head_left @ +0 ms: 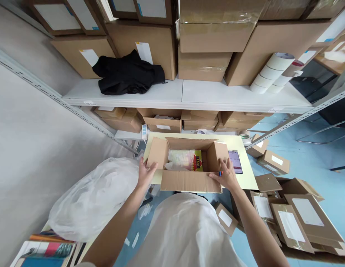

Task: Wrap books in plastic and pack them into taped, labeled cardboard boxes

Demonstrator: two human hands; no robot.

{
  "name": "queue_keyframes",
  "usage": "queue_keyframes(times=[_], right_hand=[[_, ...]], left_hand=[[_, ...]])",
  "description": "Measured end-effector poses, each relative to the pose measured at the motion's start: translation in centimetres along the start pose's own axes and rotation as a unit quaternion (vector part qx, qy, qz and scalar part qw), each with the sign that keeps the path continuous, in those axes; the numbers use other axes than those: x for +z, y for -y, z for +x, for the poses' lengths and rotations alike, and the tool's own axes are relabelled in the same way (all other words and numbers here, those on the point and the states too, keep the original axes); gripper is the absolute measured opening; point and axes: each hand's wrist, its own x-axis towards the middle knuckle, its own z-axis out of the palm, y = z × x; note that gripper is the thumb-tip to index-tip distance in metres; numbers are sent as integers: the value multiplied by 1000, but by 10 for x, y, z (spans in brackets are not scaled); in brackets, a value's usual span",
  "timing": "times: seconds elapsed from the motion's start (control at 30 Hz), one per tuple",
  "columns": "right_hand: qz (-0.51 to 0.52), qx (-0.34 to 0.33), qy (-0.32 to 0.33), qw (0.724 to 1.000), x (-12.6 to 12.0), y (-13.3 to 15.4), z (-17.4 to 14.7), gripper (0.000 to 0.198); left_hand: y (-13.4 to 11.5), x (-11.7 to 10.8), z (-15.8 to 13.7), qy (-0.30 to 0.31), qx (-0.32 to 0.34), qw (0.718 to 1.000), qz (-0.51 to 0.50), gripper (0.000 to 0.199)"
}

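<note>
An open cardboard box [189, 181] sits on the pale yellow table with its flaps folded outward. Inside lie a red and yellow printed package [198, 161] and a clear plastic-wrapped bundle [181, 158]. My left hand [146, 173] is at the box's left flap, fingers stretched and thumb apart. At the right flap, my right hand [226, 175] touches the cardboard with its fingers, the thumb lying over the front flap. A small blue-and-red-tipped object [220, 173] sticks out between its thumb and fingers; most of it is hidden.
A phone [236, 161] lies right of the box on the table [249, 178]. The shelf [206, 94] ahead carries cartons, a black garment [128, 74] and tape rolls [272, 72]. A large white plastic bag [97, 196] stands left; packed boxes [292, 222] are piled at right.
</note>
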Motion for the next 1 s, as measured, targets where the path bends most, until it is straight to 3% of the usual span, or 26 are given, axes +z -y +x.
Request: queue_keyframes(times=[0.07, 0.17, 0.37, 0.53, 0.7, 0.83, 0.93, 1.0], right_hand=[[33, 48, -56, 997, -7, -11, 6, 87], [94, 107, -82, 986, -23, -22, 17, 75], [115, 38, -81, 989, -46, 3, 21, 51], [30, -9, -75, 997, -43, 43, 20, 41], [-80, 15, -12, 997, -58, 68, 28, 47], [-147, -33, 50, 987, -83, 74, 49, 60], [-135, -60, 91, 985, -98, 69, 76, 56], [-97, -68, 78, 990, -103, 64, 94, 53]], left_hand=[[1, 1, 0, 28, -52, 997, -43, 65], [-5, 2, 4, 40, -40, 998, -14, 47], [-16, 6, 1, 82, 55, 995, 35, 42], [-21, 14, 0, 122, 111, 983, 81, 39], [-23, 18, 11, 119, 121, 978, 117, 35], [-19, 17, 16, 119, 115, 978, 124, 35], [-15, 14, 17, 131, 108, 980, 105, 39], [-13, 12, 16, 146, 97, 981, 78, 44]])
